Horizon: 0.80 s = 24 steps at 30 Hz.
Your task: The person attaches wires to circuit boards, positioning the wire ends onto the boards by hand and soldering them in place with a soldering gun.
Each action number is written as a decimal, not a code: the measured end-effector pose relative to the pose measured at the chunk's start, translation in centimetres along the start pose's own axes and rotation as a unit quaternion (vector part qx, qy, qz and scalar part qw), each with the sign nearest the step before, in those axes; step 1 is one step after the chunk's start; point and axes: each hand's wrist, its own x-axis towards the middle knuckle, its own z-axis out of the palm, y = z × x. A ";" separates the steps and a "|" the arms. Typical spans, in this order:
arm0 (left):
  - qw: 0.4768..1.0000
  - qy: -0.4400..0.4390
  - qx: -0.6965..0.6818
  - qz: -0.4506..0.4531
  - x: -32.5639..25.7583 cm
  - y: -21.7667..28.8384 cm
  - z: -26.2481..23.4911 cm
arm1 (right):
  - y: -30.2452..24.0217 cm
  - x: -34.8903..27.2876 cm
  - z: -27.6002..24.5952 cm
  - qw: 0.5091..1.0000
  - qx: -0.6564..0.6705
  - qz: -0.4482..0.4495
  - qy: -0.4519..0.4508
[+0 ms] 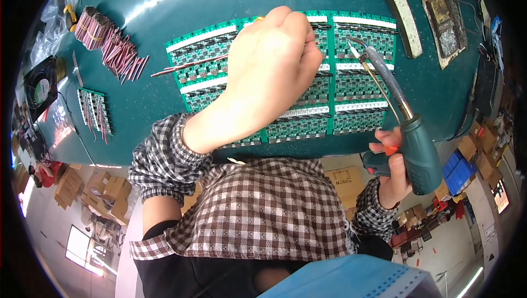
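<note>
A panel of green circuit boards (359,97) with white connector rows and dark parts lies on the table in front of me. My left hand (269,59) is closed above its middle and hides part of it. Thin red and dark wires (189,66) stick out to the left from under this hand; the fingertips' hold on them is partly hidden. In my right hand (398,171) is a dark green soldering gun (420,155) with an orange trigger. Its pointed tip (353,49) is over the panel's upper right boards, and a thin metal tube runs beside its barrel.
Bundled and loose wires (118,51) lie at the left, near a small board with wires (94,114) and a black fan (41,86). A pale curved strip (399,12) and a worn tray with a metallic block (443,23) are at the right. More wires lie at the far edge.
</note>
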 end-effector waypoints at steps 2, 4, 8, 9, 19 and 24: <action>1.000 -0.002 -0.002 0.000 0.0 0.0 -0.1 | -0.2 0.0 0.1 1.000 -0.006 0.001 -0.001; 1.000 -0.007 -0.009 -0.002 0.1 0.0 -0.1 | -0.4 0.0 0.2 1.000 -0.018 0.019 -0.001; 1.000 -0.008 -0.019 -0.005 0.1 -0.1 -0.1 | -0.5 0.0 0.5 1.000 -0.017 0.014 -0.004; 1.000 -0.008 -0.020 -0.007 0.0 -0.1 -0.1 | -0.6 0.0 0.4 0.999 -0.026 0.017 -0.017; 1.000 -0.005 -0.018 0.000 0.1 -0.2 -0.1 | -0.9 -0.2 1.3 0.997 -0.061 0.036 -0.017; 1.000 -0.012 -0.028 -0.009 0.1 -0.2 -0.3 | -0.8 -0.1 1.1 0.995 -0.088 0.024 -0.031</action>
